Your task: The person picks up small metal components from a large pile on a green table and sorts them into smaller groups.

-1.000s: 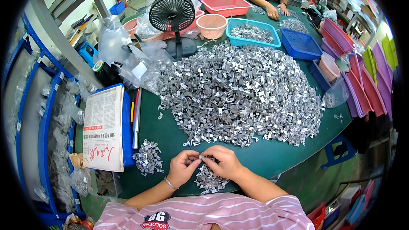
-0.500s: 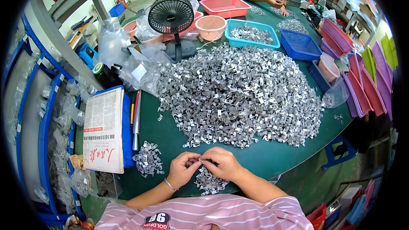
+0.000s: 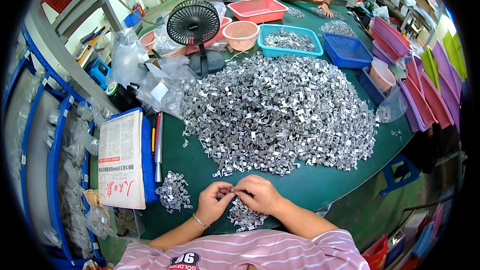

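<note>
Over the near table edge my left hand (image 3: 212,204) and my right hand (image 3: 260,194) meet fingertip to fingertip. Both are closed in a pinch on one small metal bracket (image 3: 232,189), mostly covered by the fingers. Just below the hands lies a small heap of metal brackets (image 3: 246,217), partly hidden by my right hand. Left of my left wrist is another small heap of brackets (image 3: 173,192). Beyond the hands spreads a large mound of silver brackets (image 3: 280,115), each a bent tab with a hole.
A newspaper (image 3: 120,157) rests on a blue tray at left, beside pens (image 3: 159,145). A black fan (image 3: 194,25), a turquoise basin (image 3: 290,54) and a blue basket (image 3: 348,62) stand behind the mound. Stacked trays (image 3: 425,95) line the right. Two people work at the far end.
The whole view has shifted slightly, with the far things a little to the left. My hands stay together at the same place, fingers still pinched on the bracket.
</note>
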A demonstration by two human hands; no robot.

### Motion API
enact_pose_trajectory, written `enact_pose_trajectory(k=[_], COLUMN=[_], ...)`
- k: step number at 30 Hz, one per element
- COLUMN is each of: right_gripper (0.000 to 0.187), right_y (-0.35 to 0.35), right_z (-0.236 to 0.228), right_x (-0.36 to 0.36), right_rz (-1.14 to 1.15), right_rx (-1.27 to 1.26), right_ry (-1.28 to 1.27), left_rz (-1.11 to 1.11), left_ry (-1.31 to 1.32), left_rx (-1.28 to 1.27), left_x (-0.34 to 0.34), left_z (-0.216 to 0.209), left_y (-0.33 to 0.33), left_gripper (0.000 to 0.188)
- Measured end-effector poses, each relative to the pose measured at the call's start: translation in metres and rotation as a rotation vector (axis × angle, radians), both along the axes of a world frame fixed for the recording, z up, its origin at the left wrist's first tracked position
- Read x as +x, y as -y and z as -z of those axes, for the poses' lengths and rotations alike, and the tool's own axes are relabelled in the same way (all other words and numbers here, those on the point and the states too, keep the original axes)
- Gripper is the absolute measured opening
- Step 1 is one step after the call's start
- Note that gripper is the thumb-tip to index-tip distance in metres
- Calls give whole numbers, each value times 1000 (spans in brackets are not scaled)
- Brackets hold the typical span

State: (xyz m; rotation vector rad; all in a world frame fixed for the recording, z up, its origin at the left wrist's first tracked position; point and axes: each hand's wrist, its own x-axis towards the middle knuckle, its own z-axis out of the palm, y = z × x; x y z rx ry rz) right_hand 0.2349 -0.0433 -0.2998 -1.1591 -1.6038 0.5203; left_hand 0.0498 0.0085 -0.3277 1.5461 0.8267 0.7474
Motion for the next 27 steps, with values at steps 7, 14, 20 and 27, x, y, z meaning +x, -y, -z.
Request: enact_pose_trajectory(k=[7,14,20,27], right_gripper=[9,12,16,16], right_y=[2,-1,-1,0], right_z=[-2,0,2,-7], right_x=[1,1,1,-3], right_rz=[2,-26,11,-13], right_rx=[15,-27,15,-72], right_ry=[-29,1,16,-1], left_rz=[53,5,-4,-11], left_ry=[-91,-44,-33,-77], left_rx=[86,25,15,24], left_x=[-1,-3,4,1], left_z=[-3,2,-11,-9], left_y=[-1,0,0,0], left_gripper=[27,27,31,29])
